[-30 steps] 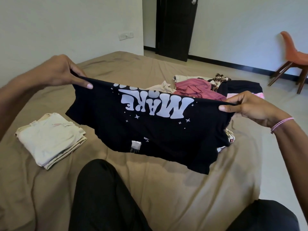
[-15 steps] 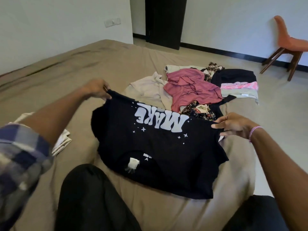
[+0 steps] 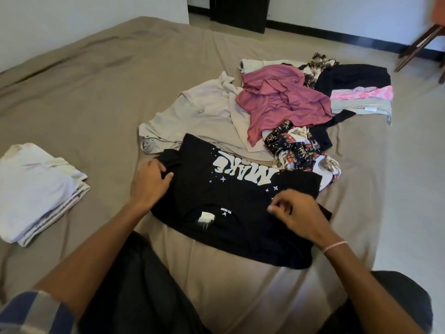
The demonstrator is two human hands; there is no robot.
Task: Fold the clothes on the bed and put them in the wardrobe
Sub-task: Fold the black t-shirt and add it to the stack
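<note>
black tee (image 3: 236, 237) flat on bed (image 3: 96, 80), near edge by the knees. White "MAKE" print reads upside down, neck label on near side. left grip (image 3: 154, 182) curled round tee's left sleeve, fabric bunched. right grip (image 3: 296, 213) curled on tee's right side, pinching or not: can't tell. Folded white stack (image 3: 36, 189) off to left. Beyond tee, unfolded pile: beige shirt (image 3: 199, 116), pink top (image 3: 281, 102), patterned piece (image 3: 296, 145).

**A:** Where does the view sit?

**B:** On the person's head, over the near edge of the bed (image 3: 96, 92), facing forward and down.

**A:** How near?

**B:** Close. The forearms enter from the bottom corners, and the left hand (image 3: 150, 183) and right hand (image 3: 298, 213) meet the black T-shirt (image 3: 240, 201) mid-frame.

**A:** And farther out?

**B:** The wide angle reaches the floor (image 3: 409, 165), the wall (image 3: 72, 20) and a dark door (image 3: 238, 13) at the top.
</note>
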